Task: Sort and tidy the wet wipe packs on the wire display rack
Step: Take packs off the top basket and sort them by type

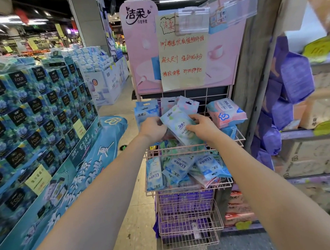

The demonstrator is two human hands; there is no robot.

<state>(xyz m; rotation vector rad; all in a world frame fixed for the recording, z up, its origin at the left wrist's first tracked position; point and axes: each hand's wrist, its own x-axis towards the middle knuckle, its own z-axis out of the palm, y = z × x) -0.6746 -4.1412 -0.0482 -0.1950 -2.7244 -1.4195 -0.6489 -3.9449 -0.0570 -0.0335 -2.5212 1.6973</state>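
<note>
Both hands (154,129) around tilted wipe pack (176,125)

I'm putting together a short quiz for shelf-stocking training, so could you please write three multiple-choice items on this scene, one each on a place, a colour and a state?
1. Where does the large pink wipe pack lie?
A. top basket, right side
B. bottom basket
C. on the floor

2. What colour are the packs in the lowest baskets?
A. red
B. purple
C. yellow

3. What are the hands doing?
A. hanging empty
B. both holding one pack
C. each holding a separate pack

Answers:
1 A: it lies at the right end of the top tier of the wire rack.
2 B: purple packs show through the pink wire.
3 B: the left hand and right hand grip the same pale blue pack from either side.
</note>
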